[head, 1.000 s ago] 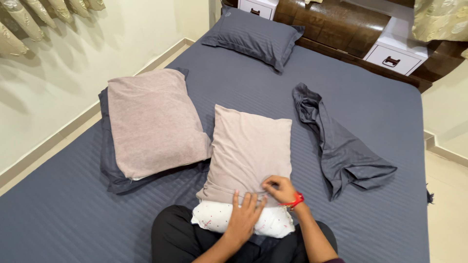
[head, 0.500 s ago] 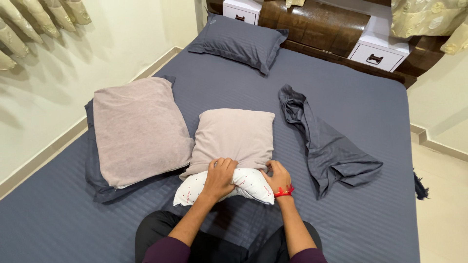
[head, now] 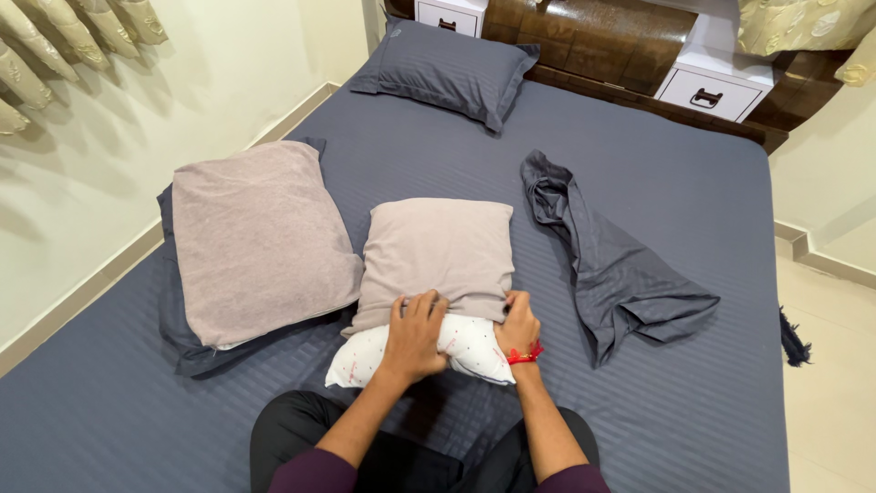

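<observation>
A white dotted pillow (head: 365,356) lies in front of my knees, its far part inside a beige pillow cover (head: 438,251). My left hand (head: 415,336) presses down on the bare white end of the pillow, fingers curled over it. My right hand (head: 518,327), with a red band at the wrist, grips the open edge of the beige cover at the pillow's right side. Both hands sit at the line where cover meets pillow.
A second beige-covered pillow (head: 255,242) lies to the left on a dark grey pillow. A loose grey pillowcase (head: 611,274) is crumpled to the right. Another grey pillow (head: 452,68) rests near the wooden headboard (head: 584,36). The grey sheet (head: 693,402) covers the bed.
The beige cover has bunched shorter along the pillow, exposing more white. My left hand shifted from flat on the pillow to gripping it, and my right hand moved to the cover's right edge.
</observation>
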